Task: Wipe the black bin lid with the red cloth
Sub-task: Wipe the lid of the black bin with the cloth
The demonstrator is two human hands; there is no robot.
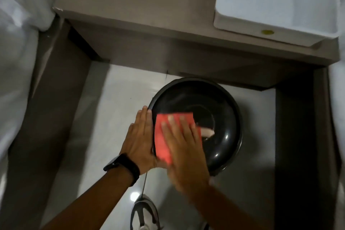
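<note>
The black bin lid [214, 117] sits on its bin on the floor, under the counter. The right hand [184, 147], fingers spread flat, presses the red cloth [166, 140] on it. The left hand [140, 136], open, steadies the rim. Pushing too hard could tip the bin, or the cloth could slide off.

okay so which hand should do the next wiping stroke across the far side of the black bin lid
Probably the right hand. It already lies flat on the red cloth on the black bin lid. The left hand is pressed against the lid's left rim, apparently steadying it.
</note>
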